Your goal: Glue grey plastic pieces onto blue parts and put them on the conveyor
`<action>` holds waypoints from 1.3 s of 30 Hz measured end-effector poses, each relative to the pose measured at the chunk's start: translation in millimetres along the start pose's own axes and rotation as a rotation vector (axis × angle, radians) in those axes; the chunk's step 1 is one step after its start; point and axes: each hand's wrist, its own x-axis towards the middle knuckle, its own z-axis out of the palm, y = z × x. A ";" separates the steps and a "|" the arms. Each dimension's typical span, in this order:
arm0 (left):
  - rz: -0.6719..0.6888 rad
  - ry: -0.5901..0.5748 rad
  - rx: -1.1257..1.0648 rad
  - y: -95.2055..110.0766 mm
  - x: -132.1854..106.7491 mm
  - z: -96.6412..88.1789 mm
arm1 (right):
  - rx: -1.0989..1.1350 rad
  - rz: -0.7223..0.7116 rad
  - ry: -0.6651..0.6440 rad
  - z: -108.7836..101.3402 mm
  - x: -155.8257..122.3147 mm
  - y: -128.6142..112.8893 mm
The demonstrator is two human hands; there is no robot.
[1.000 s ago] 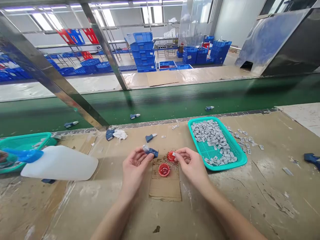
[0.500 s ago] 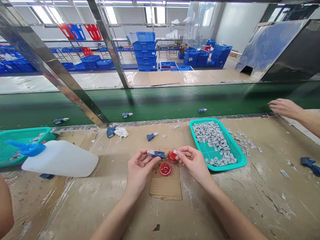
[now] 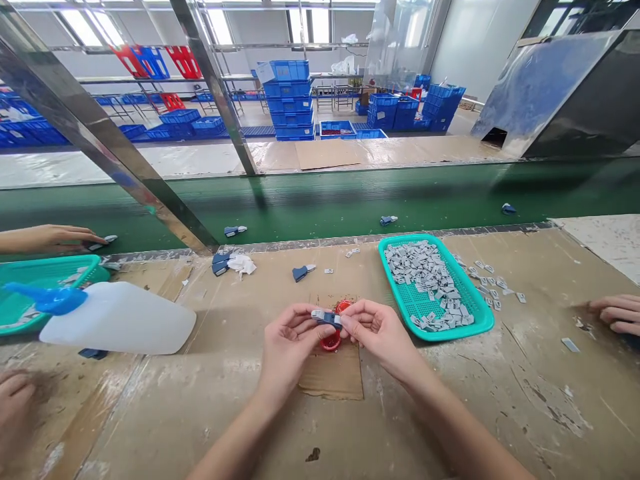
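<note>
My left hand (image 3: pixel 286 341) is closed around a dark blue plastic part with a light-grey tip (image 3: pixel 327 319), held level above the table. My right hand (image 3: pixel 376 335) pinches at the other end of that part; a small grey plastic piece sits between its fingertips, mostly hidden by them. Just below the hands are two red round caps, the nearer one (image 3: pixel 330 343) and the farther one (image 3: pixel 343 306), both partly covered by my fingers. Under them lies a piece of cardboard (image 3: pixel 331 380). A similar blue part (image 3: pixel 302 273) rests beyond my left hand.
To the right stands a green tray (image 3: pixel 489 327) of grey pieces, with several loose beside it. A white bottle (image 3: pixel 130 320) lies at left near another green basket (image 3: pixel 95 270). Blue parts ride the green belt (image 3: pixel 310 213). Co-workers' hands show at left (image 3: pixel 55 238) and right (image 3: pixel 620 313).
My right hand has brought the small grey piece leftward to the end of the blue part. Parts on the belt have shifted left. A co-worker's hand now reaches onto the belt at left.
</note>
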 end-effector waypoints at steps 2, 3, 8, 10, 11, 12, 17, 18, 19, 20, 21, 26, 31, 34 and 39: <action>-0.012 -0.002 0.010 1.0 -1.3 1.0 | -0.011 0.029 -0.031 -0.2 -1.0 -1.1; -0.017 -0.002 0.012 1.3 -1.9 1.4 | -0.021 0.046 -0.046 -0.4 -1.6 -1.5; -0.025 -0.005 0.030 3.4 -3.6 2.8 | -0.054 0.086 -0.080 -3.4 -4.2 -0.1; -0.023 -0.017 0.058 5.3 -2.7 3.7 | -0.026 0.100 -0.112 -6.2 -4.6 0.5; -0.020 -0.028 0.073 6.6 -2.0 4.4 | -0.005 0.113 -0.133 -7.7 -4.8 0.2; -0.017 -0.041 0.084 7.9 -1.3 5.3 | 0.015 0.125 -0.150 -9.2 -5.1 -0.5; -0.015 -0.109 0.081 11.3 1.2 12.5 | 0.003 0.039 -0.065 -7.6 -7.7 -4.6; -0.005 -0.123 0.085 11.0 1.3 14.4 | -0.013 0.002 -0.029 -5.4 -8.3 -5.1; 0.011 -0.140 0.096 10.5 1.4 16.5 | -0.026 -0.033 0.003 -3.5 -8.7 -5.8; 0.026 -0.160 0.115 9.9 1.5 18.5 | -0.038 -0.062 0.022 -2.6 -9.1 -6.9; 0.038 -0.180 0.141 9.6 2.0 20.3 | -0.054 -0.085 0.022 -3.5 -9.4 -8.6; 0.043 -0.175 0.271 12.9 17.7 19.6 | -0.496 -0.227 0.148 -49.9 -9.7 -23.6; 0.199 -0.090 0.312 22.8 75.5 0.7 | -1.106 -0.023 0.428 -112.3 -8.6 -24.8; 0.303 -0.057 0.586 27.3 127.9 -13.4 | -1.179 0.120 0.356 -117.9 -4.0 -18.6; 0.342 0.050 1.043 26.9 209.3 -36.7 | -1.149 0.149 0.313 -112.6 1.9 -16.2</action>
